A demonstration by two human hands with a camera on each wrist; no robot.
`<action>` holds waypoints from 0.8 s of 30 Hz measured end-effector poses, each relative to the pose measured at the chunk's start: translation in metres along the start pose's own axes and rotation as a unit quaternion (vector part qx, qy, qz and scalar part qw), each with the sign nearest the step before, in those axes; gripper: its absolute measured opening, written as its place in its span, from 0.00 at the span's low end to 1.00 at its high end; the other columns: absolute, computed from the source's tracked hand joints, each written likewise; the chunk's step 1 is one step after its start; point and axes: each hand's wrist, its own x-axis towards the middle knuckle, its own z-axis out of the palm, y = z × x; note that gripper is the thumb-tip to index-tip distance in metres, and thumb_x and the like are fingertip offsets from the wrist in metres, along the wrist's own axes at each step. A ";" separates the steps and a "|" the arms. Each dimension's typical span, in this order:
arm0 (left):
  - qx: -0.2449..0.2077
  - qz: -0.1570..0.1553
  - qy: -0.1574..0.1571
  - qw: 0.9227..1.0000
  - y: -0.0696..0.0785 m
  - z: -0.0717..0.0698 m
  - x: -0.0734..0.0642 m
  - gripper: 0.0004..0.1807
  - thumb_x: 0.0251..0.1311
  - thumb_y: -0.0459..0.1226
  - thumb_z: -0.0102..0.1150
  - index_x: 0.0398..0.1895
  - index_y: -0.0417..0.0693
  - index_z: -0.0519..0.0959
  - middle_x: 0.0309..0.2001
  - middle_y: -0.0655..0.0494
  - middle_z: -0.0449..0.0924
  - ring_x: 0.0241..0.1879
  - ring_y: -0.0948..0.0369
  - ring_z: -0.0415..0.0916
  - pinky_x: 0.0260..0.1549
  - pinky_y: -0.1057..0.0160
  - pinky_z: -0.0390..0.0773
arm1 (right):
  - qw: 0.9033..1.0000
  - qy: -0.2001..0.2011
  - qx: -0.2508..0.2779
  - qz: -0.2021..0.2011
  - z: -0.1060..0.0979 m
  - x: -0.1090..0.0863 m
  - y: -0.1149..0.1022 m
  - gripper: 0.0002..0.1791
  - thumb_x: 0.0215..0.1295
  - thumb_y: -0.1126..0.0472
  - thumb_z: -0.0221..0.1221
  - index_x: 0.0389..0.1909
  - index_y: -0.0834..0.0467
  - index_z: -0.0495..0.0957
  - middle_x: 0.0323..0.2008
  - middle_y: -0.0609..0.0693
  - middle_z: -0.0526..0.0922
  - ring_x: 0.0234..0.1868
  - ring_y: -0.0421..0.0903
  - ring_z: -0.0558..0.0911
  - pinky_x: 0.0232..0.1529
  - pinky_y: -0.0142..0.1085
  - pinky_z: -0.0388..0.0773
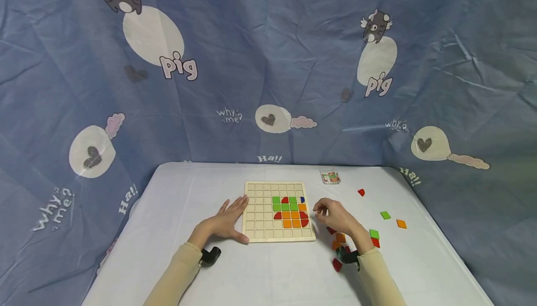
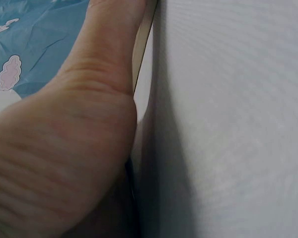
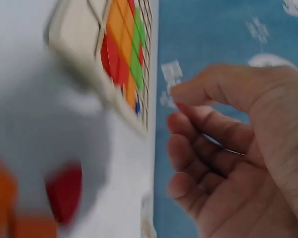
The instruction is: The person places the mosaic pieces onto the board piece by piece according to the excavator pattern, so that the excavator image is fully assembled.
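A pale wooden grid board (image 1: 258, 227) lies on the table, with green, orange and red pieces and one blue piece (image 1: 302, 200) in its right-hand cells. My left hand (image 1: 226, 220) is spread flat at the board's left edge, fingertips and thumb touching the frame. In the left wrist view the thumb (image 2: 109, 54) runs along the board's side. Just off the right edge, my right hand (image 1: 334, 216) is raised with its fingers curled. Between its thumb and index finger a sliver of a red piece (image 3: 181, 106) shows; most of it is hidden by the fingers.
Loose red and orange pieces (image 1: 340, 238) lie beneath the right forearm. Farther right are a green piece (image 1: 385, 215), an orange piece (image 1: 401, 224) and a red one (image 1: 361, 192). A small picture card (image 1: 330, 177) lies behind the board. A printed blue cloth (image 1: 235, 64) hangs behind the table.
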 end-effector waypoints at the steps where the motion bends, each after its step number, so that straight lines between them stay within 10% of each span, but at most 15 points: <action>1: 0.000 0.000 0.001 1.000 0.000 0.000 0.000 0.75 0.33 0.73 0.64 0.77 0.43 0.39 0.79 0.49 0.34 0.78 0.52 0.32 0.74 0.43 0.29 | 1.000 -0.007 -0.003 0.019 -0.005 -0.003 0.005 0.07 0.57 0.66 0.62 0.36 0.57 0.78 0.30 0.43 0.77 0.31 0.39 0.73 0.30 0.30 0.73; 11: 0.001 0.007 0.004 1.000 0.001 0.000 0.000 0.74 0.34 0.72 0.64 0.77 0.42 0.40 0.79 0.48 0.34 0.78 0.50 0.32 0.74 0.41 0.30 | 0.986 -0.091 0.014 0.138 -0.009 -0.025 0.038 0.17 0.49 0.58 0.73 0.34 0.56 0.75 0.27 0.47 0.75 0.29 0.43 0.73 0.29 0.31 0.73; 18: 0.000 0.008 0.005 1.000 0.000 0.000 0.001 0.74 0.35 0.72 0.64 0.77 0.42 0.40 0.79 0.48 0.34 0.78 0.51 0.32 0.74 0.41 0.30 | 0.989 -0.066 -0.009 0.133 -0.007 -0.021 0.042 0.10 0.52 0.64 0.71 0.32 0.56 0.78 0.27 0.46 0.77 0.29 0.42 0.74 0.32 0.31 0.76; 24: 0.000 0.008 0.003 1.000 0.000 -0.001 0.000 0.74 0.35 0.72 0.65 0.77 0.42 0.39 0.78 0.48 0.34 0.78 0.51 0.32 0.74 0.42 0.30 | 0.996 -0.067 -0.021 0.046 -0.007 -0.011 0.052 0.12 0.53 0.74 0.63 0.34 0.54 0.82 0.34 0.43 0.78 0.34 0.41 0.74 0.37 0.32 0.77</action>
